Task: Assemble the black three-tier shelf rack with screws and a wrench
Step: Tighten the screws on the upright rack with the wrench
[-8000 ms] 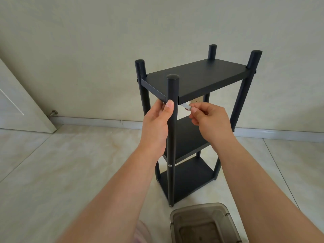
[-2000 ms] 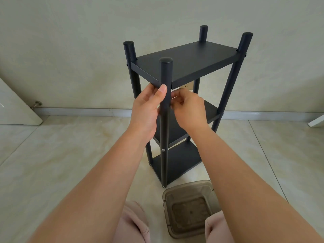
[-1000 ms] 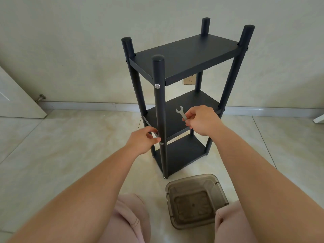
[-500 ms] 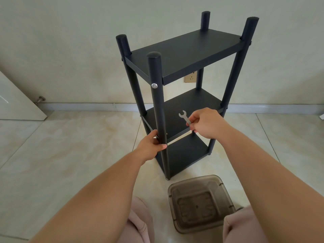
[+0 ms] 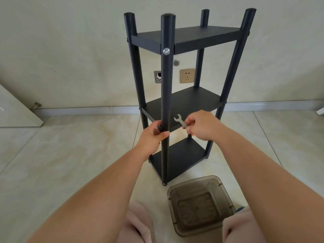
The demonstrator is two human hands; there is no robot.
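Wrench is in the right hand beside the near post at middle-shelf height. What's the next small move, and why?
Probably bring the wrench left to the near post at the middle shelf. The right hand holds it with its open end up, just off the post, while the left hand grips the post there. The top screw looks seated; the middle joint's fastener is hidden behind the fingers.

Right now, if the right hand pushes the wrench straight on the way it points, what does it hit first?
Likely the near front post at the middle shelf: the wrench in the right hand points up-left toward it. Depth is unclear; it might pass behind.
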